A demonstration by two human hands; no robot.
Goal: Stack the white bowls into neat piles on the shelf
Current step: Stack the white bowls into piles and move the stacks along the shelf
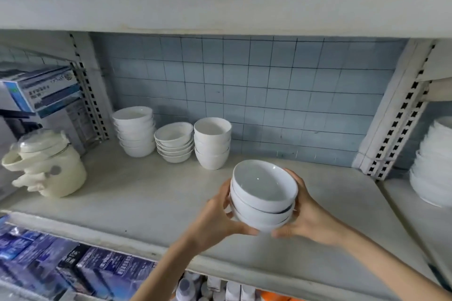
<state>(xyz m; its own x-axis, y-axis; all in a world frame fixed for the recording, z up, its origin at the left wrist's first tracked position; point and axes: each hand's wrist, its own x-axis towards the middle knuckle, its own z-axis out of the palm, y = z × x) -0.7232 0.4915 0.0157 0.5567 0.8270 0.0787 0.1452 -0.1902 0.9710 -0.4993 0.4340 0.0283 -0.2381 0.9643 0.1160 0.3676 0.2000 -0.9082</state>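
A small stack of white bowls (263,194) is held just above the grey shelf (137,193), right of the middle. My left hand (219,215) grips its left side and my right hand (307,210) grips its right side, thumbs under the bottom bowl. Against the tiled back wall stand three piles of white bowls: a tall pile (135,133) at the left, a lower, wider pile (174,142) in the middle, and a pile of deeper cups or bowls (212,145) to the right of it.
A cream teapot (46,168) wrapped in plastic stands at the shelf's left end, with boxes (39,90) behind it. Slotted uprights (396,124) bound the bay. A stack of white plates (433,164) sits in the bay to the right. Blue boxes (49,259) fill the shelf below.
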